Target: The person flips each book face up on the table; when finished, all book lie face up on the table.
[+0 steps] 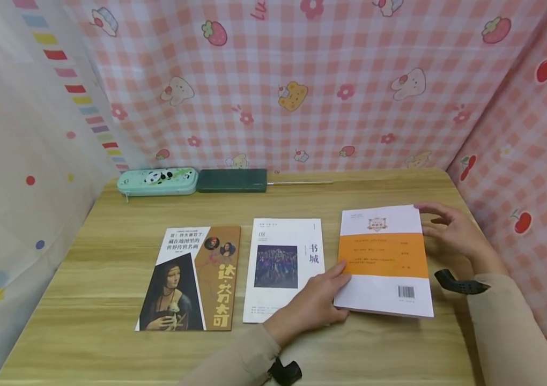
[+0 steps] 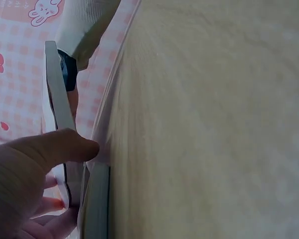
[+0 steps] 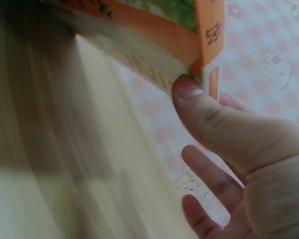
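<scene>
A white book with an orange band (image 1: 383, 252), its barcode side up, is held tilted over the right part of the wooden table. My left hand (image 1: 309, 300) grips its lower left edge; in the left wrist view the thumb (image 2: 74, 144) lies across the book's edge (image 2: 60, 94). At the upper right corner, my right hand (image 1: 457, 236) pinches the book, and the right wrist view shows the thumb (image 3: 194, 102) against the orange cover underneath (image 3: 154, 30). A white book with a dark picture (image 1: 275, 265) lies flat just left of it, partly behind my left hand.
Further left lies a brown and white book with a portrait (image 1: 189, 279). Along the back edge stand a mint panda pencil case (image 1: 157, 182), a dark green box (image 1: 232, 181) and a thin rod (image 1: 300, 183). Pink checked curtains (image 1: 331, 118) enclose the table (image 1: 85, 300).
</scene>
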Action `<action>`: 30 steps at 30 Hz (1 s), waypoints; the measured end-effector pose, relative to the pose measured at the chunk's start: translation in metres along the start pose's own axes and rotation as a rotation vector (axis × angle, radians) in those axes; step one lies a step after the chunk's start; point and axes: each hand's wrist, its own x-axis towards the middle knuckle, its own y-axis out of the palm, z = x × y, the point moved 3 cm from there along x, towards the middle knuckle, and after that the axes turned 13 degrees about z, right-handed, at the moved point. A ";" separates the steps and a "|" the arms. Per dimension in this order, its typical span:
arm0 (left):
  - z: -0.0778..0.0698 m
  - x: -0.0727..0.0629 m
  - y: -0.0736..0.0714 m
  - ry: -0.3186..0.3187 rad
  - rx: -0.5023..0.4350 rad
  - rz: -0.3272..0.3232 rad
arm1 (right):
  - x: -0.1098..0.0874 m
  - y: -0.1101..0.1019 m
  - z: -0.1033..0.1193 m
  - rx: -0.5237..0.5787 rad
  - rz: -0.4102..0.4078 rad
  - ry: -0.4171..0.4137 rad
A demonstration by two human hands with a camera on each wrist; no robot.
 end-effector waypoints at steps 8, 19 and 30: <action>-0.002 -0.010 -0.013 0.056 0.025 -0.108 | 0.000 -0.004 0.008 0.197 -0.025 -0.029; -0.002 -0.023 -0.041 0.141 -0.186 -0.278 | 0.006 -0.012 0.016 0.453 -0.163 -0.081; 0.001 -0.031 -0.052 0.176 -0.579 -0.344 | 0.015 -0.020 0.046 0.707 -0.316 -0.215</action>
